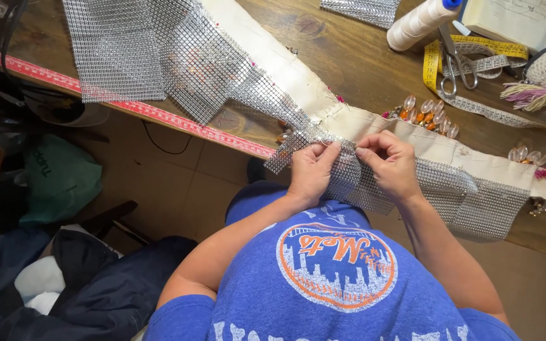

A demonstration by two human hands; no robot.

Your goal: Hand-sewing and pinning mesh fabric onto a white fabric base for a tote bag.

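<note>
The fingers of the left hand (311,169) and the right hand (389,163) are pinched shut on the same thing: a shiny silver mesh sheet made of tiny sparkly studs (349,173). The thumbs and first fingers nip its top edge, and the two hands sit close together.

The mesh looks soft and floppy, like cloth. It bends and droops where nothing holds it up. It is likely light, but bumpy, so it should not slip much. The top edge, where the fingers are now, looks like the best spot to hold.

The mesh lies over a long cream cloth strip (450,148), which runs across the brown wooden table (349,57). The held part hangs over the near edge of the table. More mesh spreads far to the left on the table.

A pink tape measure (159,113) runs along that near edge. Past the strip, on the far side of the table, lie orange and clear bead drops (430,113), silver scissors (456,63), a yellow tape measure (434,60) and a cream spool of thread (419,22).

There is open room below the table edge, in front of the person's blue shirt. Pins with pink heads stick in the strip, so fingers could get pricked there.
</note>
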